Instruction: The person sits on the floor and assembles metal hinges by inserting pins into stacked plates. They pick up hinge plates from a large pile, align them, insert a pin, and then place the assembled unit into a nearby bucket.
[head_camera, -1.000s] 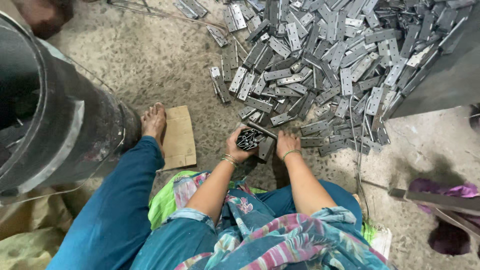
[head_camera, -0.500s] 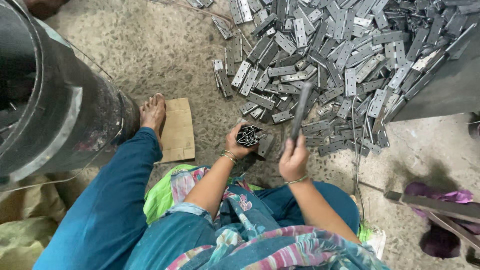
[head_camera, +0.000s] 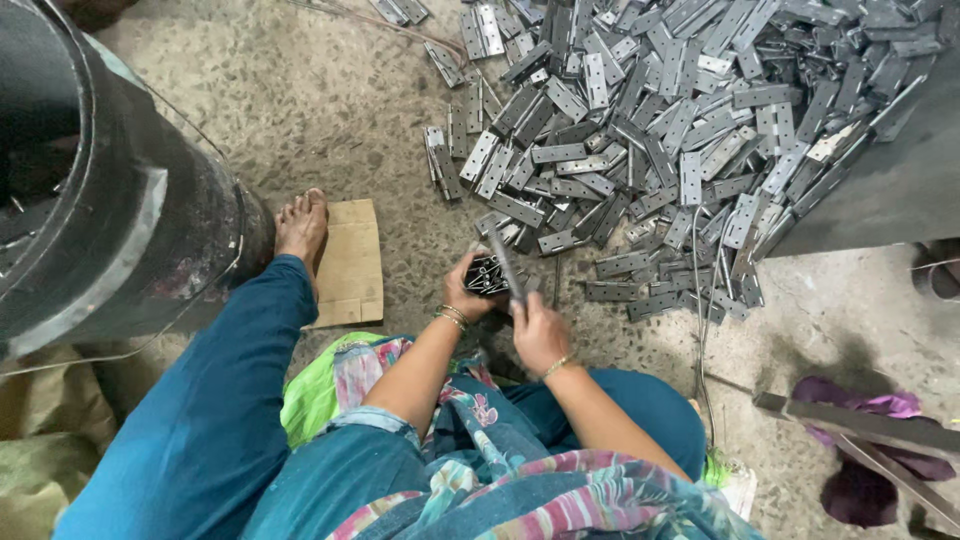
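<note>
I sit on a concrete floor with both hands in front of my knees. My left hand (head_camera: 468, 292) grips a stack of metal hinges (head_camera: 487, 274), seen end-on as a dark bundle. My right hand (head_camera: 538, 328) holds one long flat hinge (head_camera: 506, 262) upright and presses it against the side of that stack. A large heap of grey metal hinges (head_camera: 660, 130) spreads over the floor just beyond my hands. Bangles ring both wrists.
A big dark metal drum (head_camera: 90, 190) lies on its side at the left. My bare left foot (head_camera: 302, 226) rests beside a piece of cardboard (head_camera: 350, 262). A dark sloped metal sheet (head_camera: 890, 180) stands at the right. An angle-iron bar over purple cloth (head_camera: 860, 425) lies at the lower right.
My right hand picked a single hinge off the floor, lifted it, and has brought it left against the stack in my left hand. The left hand has stayed nearly in place.
</note>
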